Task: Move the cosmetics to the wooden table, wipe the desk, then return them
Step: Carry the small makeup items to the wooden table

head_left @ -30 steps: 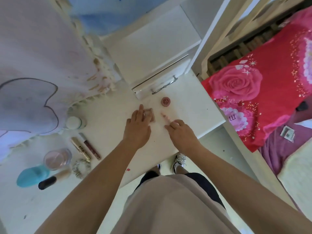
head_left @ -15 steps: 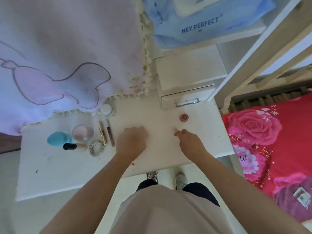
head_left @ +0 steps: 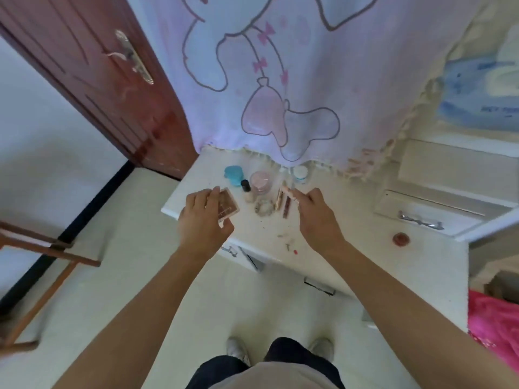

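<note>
My left hand (head_left: 203, 220) grips a flat brownish-pink compact (head_left: 228, 204) above the left end of the white desk (head_left: 365, 256). My right hand (head_left: 317, 214) pinches a slim pink tube (head_left: 288, 192) over the cluster of cosmetics. On the desk lie a blue sponge case (head_left: 233, 174), a black-capped bottle (head_left: 247, 190), a pink clear jar (head_left: 261, 182), a white jar (head_left: 300, 174), a scrunchie (head_left: 264, 207) and two slim sticks (head_left: 283, 204). A small round red pot (head_left: 401, 238) sits alone at the right.
A pale purple cartoon cloth (head_left: 280, 80) hangs over the desk's back. A white drawer unit (head_left: 438, 203) stands at the right. A red-brown door (head_left: 106, 80) is at the left, a wooden frame (head_left: 42, 248) lower left, and a pink bedcover (head_left: 494, 324) lower right.
The view has swung left. Both hands left the right part of the desk for the cosmetics cluster; the left now holds the compact and the right the pink tube.
</note>
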`<state>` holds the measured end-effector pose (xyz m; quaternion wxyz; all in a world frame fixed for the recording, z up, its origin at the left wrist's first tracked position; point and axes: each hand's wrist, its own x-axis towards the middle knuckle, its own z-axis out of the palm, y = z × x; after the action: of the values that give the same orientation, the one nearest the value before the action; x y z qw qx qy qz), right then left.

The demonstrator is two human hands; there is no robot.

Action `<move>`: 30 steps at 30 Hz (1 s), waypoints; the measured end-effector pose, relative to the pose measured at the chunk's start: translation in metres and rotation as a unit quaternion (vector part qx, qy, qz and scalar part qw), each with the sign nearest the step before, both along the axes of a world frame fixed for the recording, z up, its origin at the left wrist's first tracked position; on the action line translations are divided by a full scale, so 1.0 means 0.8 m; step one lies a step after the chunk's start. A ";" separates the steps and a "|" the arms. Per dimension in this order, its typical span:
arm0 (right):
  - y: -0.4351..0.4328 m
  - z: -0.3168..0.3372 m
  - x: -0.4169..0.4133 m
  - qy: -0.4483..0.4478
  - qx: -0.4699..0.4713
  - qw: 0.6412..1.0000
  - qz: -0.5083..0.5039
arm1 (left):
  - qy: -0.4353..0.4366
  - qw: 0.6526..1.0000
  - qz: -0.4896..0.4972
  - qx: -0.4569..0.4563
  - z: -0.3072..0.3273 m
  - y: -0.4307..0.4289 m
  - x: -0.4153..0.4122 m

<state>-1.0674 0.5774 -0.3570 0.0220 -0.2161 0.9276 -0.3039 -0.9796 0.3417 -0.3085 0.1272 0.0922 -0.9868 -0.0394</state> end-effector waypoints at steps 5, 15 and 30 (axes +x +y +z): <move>-0.171 0.065 0.037 0.096 -0.078 0.987 0.107 | 0.048 0.992 0.115 -0.005 0.047 -0.142 0.094; -0.598 0.114 0.218 0.130 -0.118 0.931 0.319 | 0.101 0.945 0.310 -0.040 0.109 -0.452 0.384; -1.015 0.047 0.372 0.182 -0.045 0.843 0.505 | 0.073 0.880 0.469 0.007 0.037 -0.745 0.560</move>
<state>-0.7700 -0.2349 -0.3196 -0.0066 -0.7068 0.6627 -0.2473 -0.5312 -0.2542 -0.2792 0.2014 0.5419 -0.8158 0.0113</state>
